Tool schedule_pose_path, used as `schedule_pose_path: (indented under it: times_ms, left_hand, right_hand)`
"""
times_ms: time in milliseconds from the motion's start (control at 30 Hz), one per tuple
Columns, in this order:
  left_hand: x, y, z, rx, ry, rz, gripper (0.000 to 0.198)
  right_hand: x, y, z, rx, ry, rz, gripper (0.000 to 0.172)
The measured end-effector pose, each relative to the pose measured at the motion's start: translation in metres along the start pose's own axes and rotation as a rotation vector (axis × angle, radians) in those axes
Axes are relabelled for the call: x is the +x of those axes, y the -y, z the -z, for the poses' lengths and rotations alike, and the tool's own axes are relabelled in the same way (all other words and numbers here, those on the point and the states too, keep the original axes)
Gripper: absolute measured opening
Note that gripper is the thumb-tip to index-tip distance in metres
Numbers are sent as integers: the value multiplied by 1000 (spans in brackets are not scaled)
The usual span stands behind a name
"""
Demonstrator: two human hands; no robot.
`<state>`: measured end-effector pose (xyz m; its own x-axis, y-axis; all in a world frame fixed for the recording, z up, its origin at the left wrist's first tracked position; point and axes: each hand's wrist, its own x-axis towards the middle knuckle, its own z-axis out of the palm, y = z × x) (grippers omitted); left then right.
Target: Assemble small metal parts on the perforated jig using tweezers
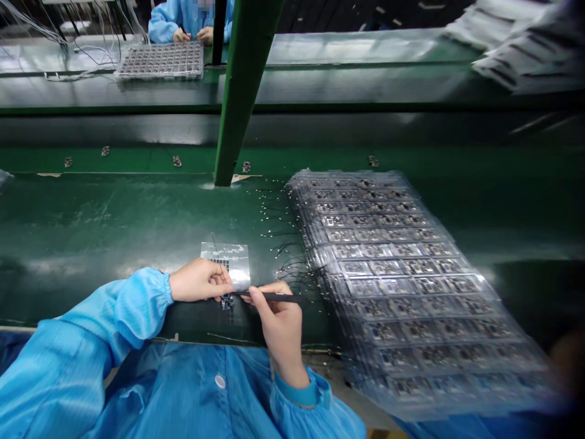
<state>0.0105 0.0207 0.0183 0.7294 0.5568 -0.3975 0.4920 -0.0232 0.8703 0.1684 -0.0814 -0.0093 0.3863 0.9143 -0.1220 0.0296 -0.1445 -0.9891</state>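
Observation:
My left hand (203,280) has its fingers pinched at a small circuit board (226,301) low on the green bench. A thin dark wire (214,244) rises above these fingers. In my right hand (281,317) are slim black tweezers (278,297), held nearly level, their tip pointing left and close to the board. Just behind the fingers lies a clear plastic sheet (239,265) with a dark grid of small squares, partly covered by my left hand. The exact contact between the tweezers' tip and the board is too small to make out.
A tall stack of clear trays (402,268) full of circuit boards stands at right. Several loose black wires (286,250) lie along its left side. A green post (244,91) rises ahead. Across the line, a person's hands (194,35) work behind another tray (159,61).

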Motion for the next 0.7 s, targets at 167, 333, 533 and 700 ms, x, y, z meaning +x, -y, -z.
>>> schedule_pose_path:
  times_ms: [167, 333, 533, 700]
  left_hand:
    - [-1, -1, -1, 10, -6, -16, 9]
    - [-2, -1, 0, -46, -19, 0, 9]
    - [-1, 3, 0, -93, -5, -1, 13]
    - [-1, 4, -1, -117, 3, -15, 15]
  right_hand:
    - [-1, 1, -1, -26, -7, 31, 21]
    - [-1, -2, 0, -12, -11, 28, 22]
    - [-2, -5, 4, 42, 14, 20, 24]
    - [-5, 1, -1, 13, 145, -7, 31]
